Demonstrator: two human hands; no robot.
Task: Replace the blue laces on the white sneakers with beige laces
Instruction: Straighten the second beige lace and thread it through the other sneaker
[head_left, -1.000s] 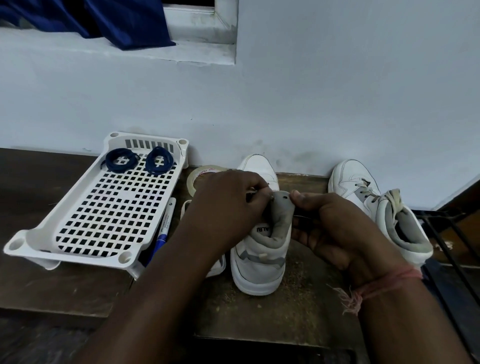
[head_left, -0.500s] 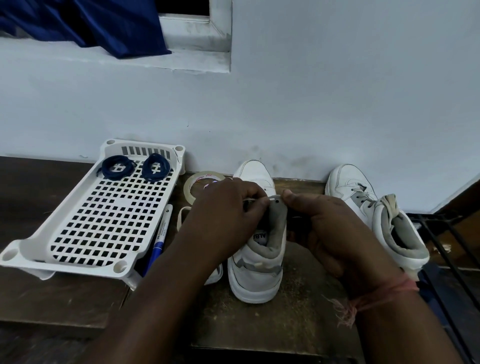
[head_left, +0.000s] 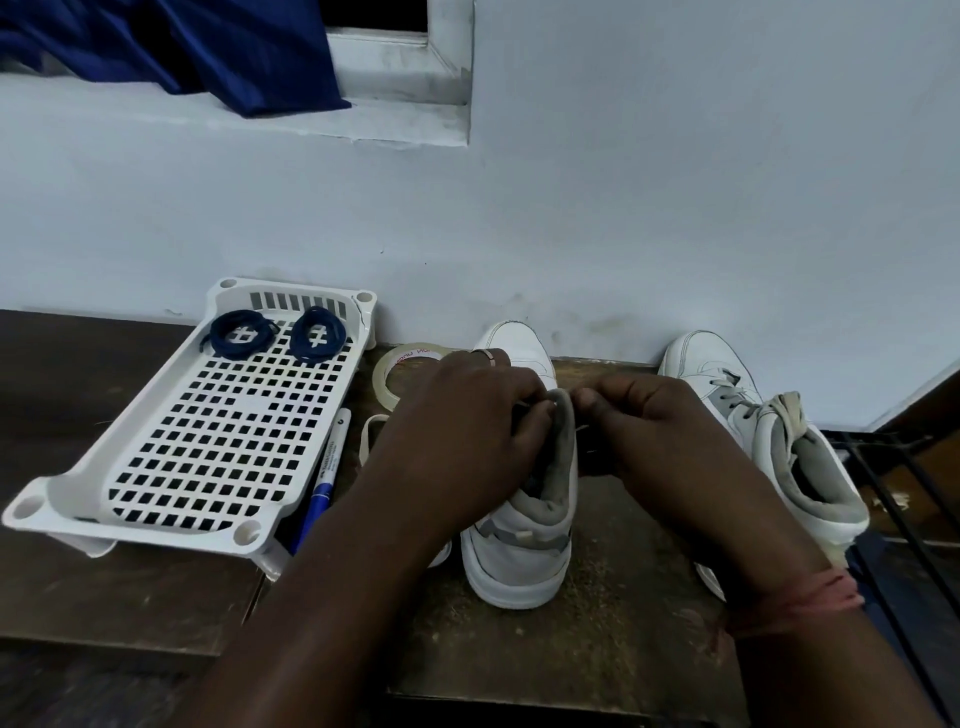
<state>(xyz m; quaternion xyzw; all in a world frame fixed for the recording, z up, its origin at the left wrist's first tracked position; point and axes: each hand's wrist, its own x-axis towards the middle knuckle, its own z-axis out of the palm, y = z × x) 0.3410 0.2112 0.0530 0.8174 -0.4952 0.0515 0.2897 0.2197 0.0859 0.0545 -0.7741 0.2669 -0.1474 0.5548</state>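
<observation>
A white sneaker (head_left: 519, 551) with a grey collar stands heel toward me in the middle of the wooden table. My left hand (head_left: 462, 436) and my right hand (head_left: 644, 431) meet over its tongue, fingers curled; each pinches a thin beige lace end at the top eyelets, though the lace is mostly hidden. A loop of beige lace (head_left: 370, 434) trails out left of the shoe. The second white sneaker (head_left: 769, 441), laced and tied in beige, stands at the right. Two coiled blue laces (head_left: 239, 335) (head_left: 318, 332) lie at the far end of a white perforated tray (head_left: 171, 467).
A roll of clear tape (head_left: 395, 374) lies behind my left hand. A blue pen (head_left: 324, 478) rests beside the tray's right edge. The pale wall runs close behind the shoes. A black metal rack (head_left: 893, 499) stands off the table's right edge.
The view tipped upward, so everything sits lower in frame. Both hands stayed at the top of the middle sneaker and drew closer together over its tongue.
</observation>
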